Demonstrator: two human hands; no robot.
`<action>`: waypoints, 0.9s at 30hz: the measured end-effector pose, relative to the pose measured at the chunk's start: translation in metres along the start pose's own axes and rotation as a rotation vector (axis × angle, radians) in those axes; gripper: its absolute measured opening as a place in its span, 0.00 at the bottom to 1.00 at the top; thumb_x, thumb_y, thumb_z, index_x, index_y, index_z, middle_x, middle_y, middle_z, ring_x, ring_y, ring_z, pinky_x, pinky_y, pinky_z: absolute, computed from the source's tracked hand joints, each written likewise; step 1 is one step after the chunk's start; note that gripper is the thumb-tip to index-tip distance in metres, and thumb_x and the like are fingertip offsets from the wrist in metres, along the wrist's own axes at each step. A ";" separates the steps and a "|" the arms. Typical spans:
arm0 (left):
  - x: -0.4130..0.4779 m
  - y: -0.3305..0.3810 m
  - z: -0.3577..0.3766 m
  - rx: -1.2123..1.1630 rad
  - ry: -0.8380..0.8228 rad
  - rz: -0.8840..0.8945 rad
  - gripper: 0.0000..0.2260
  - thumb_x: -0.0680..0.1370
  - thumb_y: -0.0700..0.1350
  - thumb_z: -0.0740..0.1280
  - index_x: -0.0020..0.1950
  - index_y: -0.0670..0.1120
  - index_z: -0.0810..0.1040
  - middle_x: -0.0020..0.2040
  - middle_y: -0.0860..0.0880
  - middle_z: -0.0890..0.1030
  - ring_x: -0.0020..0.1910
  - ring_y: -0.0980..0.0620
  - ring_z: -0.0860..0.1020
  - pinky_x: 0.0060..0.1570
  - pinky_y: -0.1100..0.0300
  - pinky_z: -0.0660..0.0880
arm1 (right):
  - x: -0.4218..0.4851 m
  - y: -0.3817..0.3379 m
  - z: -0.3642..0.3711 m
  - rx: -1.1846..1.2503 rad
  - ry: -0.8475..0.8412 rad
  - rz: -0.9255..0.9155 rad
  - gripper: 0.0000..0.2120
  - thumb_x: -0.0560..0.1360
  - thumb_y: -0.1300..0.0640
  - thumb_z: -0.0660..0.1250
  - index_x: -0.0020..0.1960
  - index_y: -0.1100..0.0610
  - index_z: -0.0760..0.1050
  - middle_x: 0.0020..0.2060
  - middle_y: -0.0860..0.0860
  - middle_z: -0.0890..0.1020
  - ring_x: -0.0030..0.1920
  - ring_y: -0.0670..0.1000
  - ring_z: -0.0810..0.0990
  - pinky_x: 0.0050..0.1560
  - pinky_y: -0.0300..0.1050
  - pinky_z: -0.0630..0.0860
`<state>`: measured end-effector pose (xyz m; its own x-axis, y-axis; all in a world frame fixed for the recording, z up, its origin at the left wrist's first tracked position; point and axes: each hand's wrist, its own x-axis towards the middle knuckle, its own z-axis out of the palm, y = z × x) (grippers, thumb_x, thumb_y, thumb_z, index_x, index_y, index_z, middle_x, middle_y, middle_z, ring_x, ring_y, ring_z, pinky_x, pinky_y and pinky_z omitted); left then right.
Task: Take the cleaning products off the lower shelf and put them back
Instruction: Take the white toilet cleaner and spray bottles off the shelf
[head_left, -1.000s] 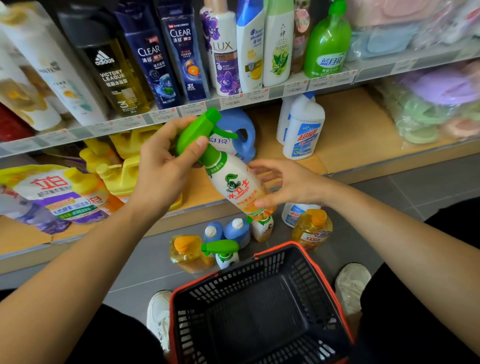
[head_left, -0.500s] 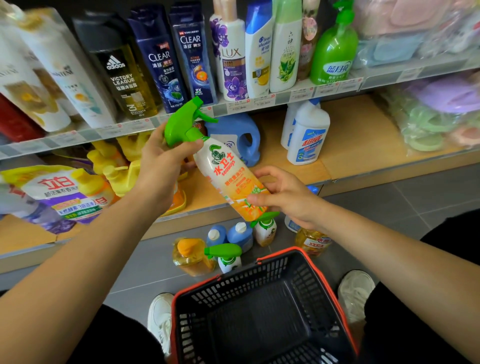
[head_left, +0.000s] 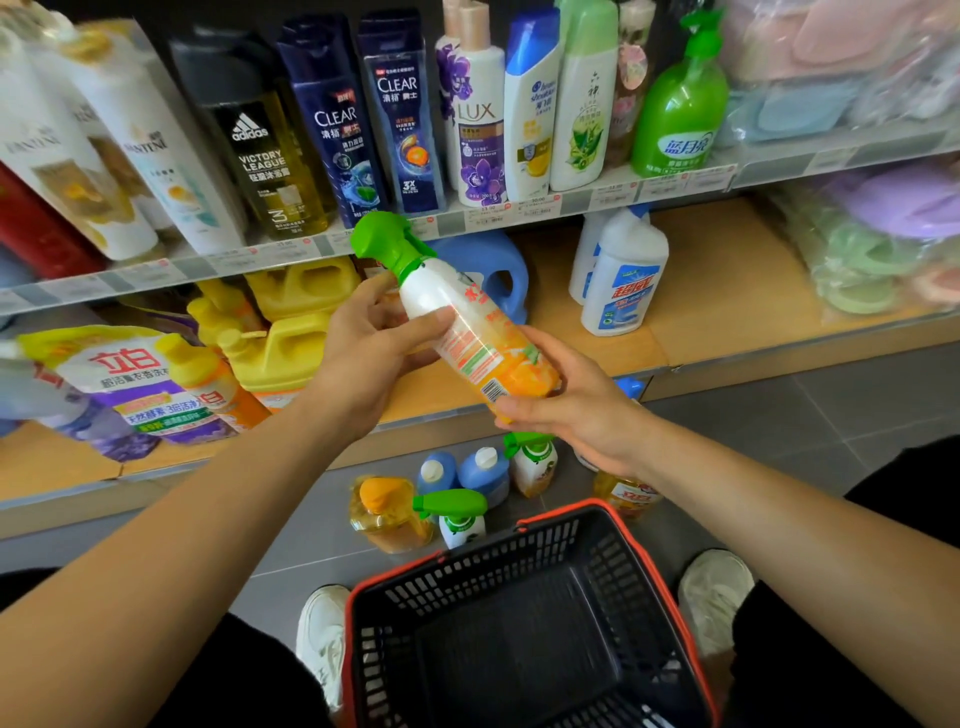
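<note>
In the head view, a spray bottle (head_left: 470, 332) with a green trigger head is held in both hands in front of the lower shelf (head_left: 727, 291). It is tilted, with the trigger towards 11 o'clock and the base towards 4 o'clock. The left hand (head_left: 363, 358) is curled round the upper body just under the trigger collar. The right hand (head_left: 576, 415) is wrapped round the orange lower end, thumb on top.

Behind the bottle, at 12 o'clock, a blue jug (head_left: 501, 275) stands on the shelf. Two white bottles (head_left: 618, 280) stand at 2 o'clock, and yellow jugs (head_left: 291, 332) are stacked at 9 o'clock. At 6 o'clock a group of bottles (head_left: 483, 470) stands on the floor (head_left: 857, 415), just beyond the rim of a black basket (head_left: 519, 524).

The step in hand is judged to be the handling of one product between shelf and floor. Whether it is being taken off or put back cannot be told. If it is being returned, the bottle needs to be brought upright and set on the bare board at 1 o'clock, between the jug and the white bottles. One hand then has to be released before the other.
</note>
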<state>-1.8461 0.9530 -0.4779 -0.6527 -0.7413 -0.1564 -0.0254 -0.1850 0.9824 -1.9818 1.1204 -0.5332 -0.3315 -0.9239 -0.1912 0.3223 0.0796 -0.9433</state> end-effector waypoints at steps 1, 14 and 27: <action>0.001 -0.001 0.001 -0.002 0.011 0.021 0.26 0.74 0.37 0.76 0.68 0.49 0.72 0.60 0.40 0.79 0.57 0.44 0.84 0.46 0.55 0.83 | 0.001 0.001 0.001 -0.031 0.047 -0.029 0.39 0.66 0.65 0.79 0.72 0.49 0.67 0.63 0.56 0.79 0.60 0.57 0.82 0.57 0.61 0.81; 0.001 -0.004 -0.012 0.590 0.208 0.264 0.12 0.67 0.53 0.81 0.41 0.48 0.84 0.41 0.52 0.84 0.42 0.52 0.83 0.47 0.48 0.83 | -0.005 -0.027 -0.015 -0.278 0.346 -0.294 0.34 0.59 0.59 0.81 0.62 0.47 0.75 0.58 0.50 0.81 0.57 0.50 0.82 0.55 0.52 0.82; -0.013 -0.027 0.004 0.859 -0.565 0.422 0.42 0.64 0.48 0.85 0.75 0.47 0.70 0.65 0.50 0.79 0.64 0.52 0.78 0.62 0.49 0.77 | -0.016 -0.028 -0.001 -0.531 0.243 -0.322 0.28 0.63 0.60 0.82 0.60 0.45 0.78 0.52 0.42 0.83 0.55 0.42 0.80 0.50 0.36 0.79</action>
<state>-1.8398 0.9704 -0.5018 -0.9782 -0.1982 0.0612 -0.0932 0.6835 0.7240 -1.9860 1.1332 -0.5039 -0.5482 -0.8269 0.1250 -0.2859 0.0449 -0.9572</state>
